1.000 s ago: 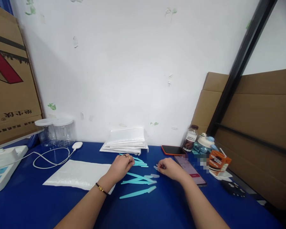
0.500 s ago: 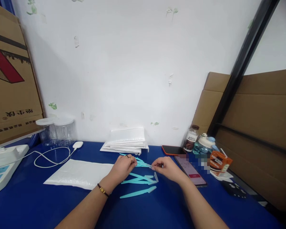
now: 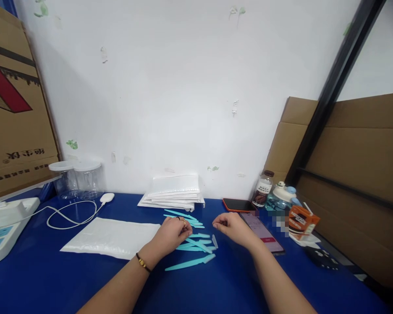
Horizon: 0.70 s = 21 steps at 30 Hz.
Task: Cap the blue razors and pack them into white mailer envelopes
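Several teal eyebrow razors lie in a loose group on the blue table, handles to the left and blade ends to the right. My left hand is over the middle of the group, its fingers closed around a razor whose blade end appears to stick out to the right. Its handle is hidden by the hand. My right hand hovers right of the razors, thumb and fingers pinched together; anything between them is too small to make out. A small clear blade cap lies by the blade ends.
A white padded mailer lies to the left, with a stack of mailers by the wall. Two phones, one being a large phone, a bottle and an orange drink carton are on the right. A white cable loops at left.
My right hand has moved right, away from the razor it was touching at the blade end. My left hand has shifted slightly right and down, over the lower razors.
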{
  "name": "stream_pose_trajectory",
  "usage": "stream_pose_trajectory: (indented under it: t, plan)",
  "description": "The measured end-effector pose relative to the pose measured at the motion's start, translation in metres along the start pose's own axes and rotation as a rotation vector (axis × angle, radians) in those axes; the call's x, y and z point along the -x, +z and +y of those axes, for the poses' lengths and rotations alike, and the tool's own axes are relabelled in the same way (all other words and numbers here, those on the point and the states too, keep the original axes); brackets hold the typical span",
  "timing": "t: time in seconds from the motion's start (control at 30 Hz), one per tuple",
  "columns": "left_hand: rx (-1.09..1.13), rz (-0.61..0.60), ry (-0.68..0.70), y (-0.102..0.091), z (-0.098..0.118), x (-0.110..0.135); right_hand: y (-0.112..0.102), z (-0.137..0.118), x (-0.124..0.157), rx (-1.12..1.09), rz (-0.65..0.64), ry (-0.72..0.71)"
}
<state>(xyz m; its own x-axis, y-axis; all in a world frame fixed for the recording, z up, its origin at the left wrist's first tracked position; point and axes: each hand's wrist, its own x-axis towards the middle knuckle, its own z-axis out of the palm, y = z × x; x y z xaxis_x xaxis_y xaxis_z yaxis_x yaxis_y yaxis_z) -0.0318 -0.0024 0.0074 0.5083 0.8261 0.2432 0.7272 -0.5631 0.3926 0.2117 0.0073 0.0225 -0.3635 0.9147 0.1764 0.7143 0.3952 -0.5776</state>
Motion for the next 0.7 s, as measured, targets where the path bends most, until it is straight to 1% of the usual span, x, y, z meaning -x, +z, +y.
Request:
stream_pose_trajectory:
  t: [0.07,0.17,0.3,0.43,0.57,0.7]
  plan:
    - [-0.015,0.001,-0.030,0.000,-0.002,0.000,0.000,0.004,-0.001,0.025,0.008,0.007]
    - [-0.034,0.014,-0.052,0.002,-0.007,0.000,0.003,0.005,-0.001,0.043,-0.016,-0.018]
    - [-0.038,0.052,-0.077,0.008,-0.015,0.001,0.014,0.006,-0.003,0.124,0.000,-0.075]
    - [-0.016,0.051,-0.099,0.015,-0.020,-0.002,0.028,0.012,-0.010,0.200,0.030,-0.063]
    - [0.088,-0.004,-0.151,0.022,-0.023,-0.007,0.037,0.018,-0.018,0.159,0.003,-0.044]
    - [0.154,-0.030,-0.206,0.025,-0.024,-0.010,0.039,0.020,-0.020,0.070,-0.023,-0.006]
